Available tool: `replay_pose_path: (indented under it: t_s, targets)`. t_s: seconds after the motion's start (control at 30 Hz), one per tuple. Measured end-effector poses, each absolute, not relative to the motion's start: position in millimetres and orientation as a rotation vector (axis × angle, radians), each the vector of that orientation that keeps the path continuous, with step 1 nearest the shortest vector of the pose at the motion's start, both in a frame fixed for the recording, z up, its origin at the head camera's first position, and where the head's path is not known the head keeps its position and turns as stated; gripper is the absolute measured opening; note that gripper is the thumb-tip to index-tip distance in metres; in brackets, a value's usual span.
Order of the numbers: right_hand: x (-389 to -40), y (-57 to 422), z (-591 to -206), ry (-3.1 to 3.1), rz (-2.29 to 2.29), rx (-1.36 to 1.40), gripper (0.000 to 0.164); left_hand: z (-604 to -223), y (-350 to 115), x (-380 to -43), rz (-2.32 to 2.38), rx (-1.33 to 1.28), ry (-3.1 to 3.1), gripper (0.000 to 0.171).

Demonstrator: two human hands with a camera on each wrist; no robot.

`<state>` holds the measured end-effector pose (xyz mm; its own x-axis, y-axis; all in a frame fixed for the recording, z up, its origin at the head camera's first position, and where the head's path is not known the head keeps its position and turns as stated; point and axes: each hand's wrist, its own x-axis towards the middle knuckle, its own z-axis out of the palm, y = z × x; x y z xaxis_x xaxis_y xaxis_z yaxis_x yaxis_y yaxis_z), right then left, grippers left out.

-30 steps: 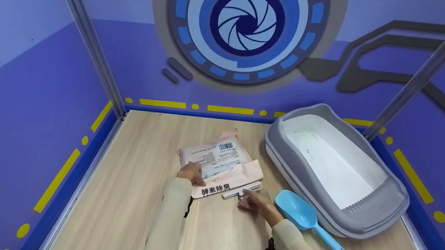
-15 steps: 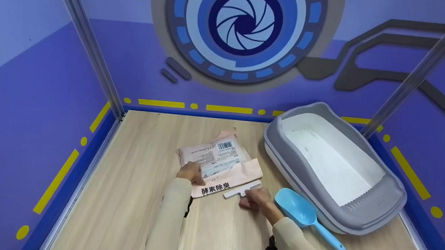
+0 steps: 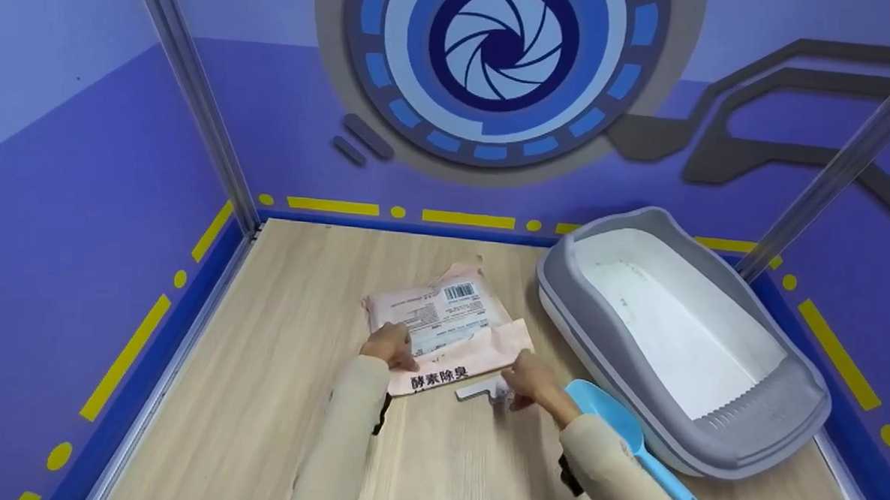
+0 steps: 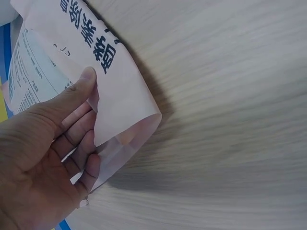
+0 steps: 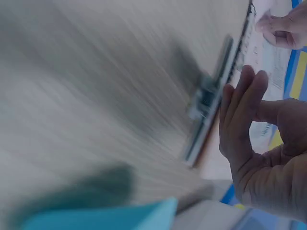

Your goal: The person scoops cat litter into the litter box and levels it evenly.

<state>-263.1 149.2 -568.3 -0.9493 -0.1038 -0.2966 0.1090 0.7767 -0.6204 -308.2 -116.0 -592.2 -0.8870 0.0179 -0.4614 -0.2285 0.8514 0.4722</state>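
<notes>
Pink plastic wraps the flat packet point(image 3: 450, 310), which lies near the centre of the wooden table point(image 3: 258, 392), its lower edge folded over into a printed band. At the packet's 7 o'clock, the left hand point(image 3: 388, 344) pinches the fold, thumb on top and fingers behind it, just as half a second ago. The right hand point(image 3: 533, 380) has changed: before, it held the white clip point(image 3: 479, 390); now its fingers are extended and grip nothing, raised by the packet's 4 o'clock corner, though whether they touch it I cannot tell. The clip lies at the packet's 5 o'clock, beside the folded edge. The grey-and-white tray point(image 3: 776, 415) stays at 3 o'clock, and the blue scoop point(image 3: 622, 415) at 4, its neck now partly covered by the right sleeve point(image 3: 594, 444).
</notes>
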Motion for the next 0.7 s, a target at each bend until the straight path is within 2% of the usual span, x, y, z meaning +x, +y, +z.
replay_pose_path:
  t_s: [0.13,0.33,0.5,0.7]
  targets:
    - [-287.5,156.8,-551.9,2.825,-0.891,-0.025,0.030,-592.6,-119.6,-304.4,0.752,-0.098,2.584,0.026]
    - [-312.8,178.2,-547.6,3.032,-0.948,-0.080,0.013,-592.5,-125.0,-296.3,0.804,0.119,2.629,0.022]
    - [-322.4,179.9,-560.7,2.967,-1.087,-0.127,0.030,-595.8,-138.1,-287.3,0.870,0.304,2.672,0.015]
    - [-330.9,178.9,-566.7,2.892,-1.138,-0.025,0.033,-601.4,-140.7,-285.7,0.991,0.456,2.659,0.017]
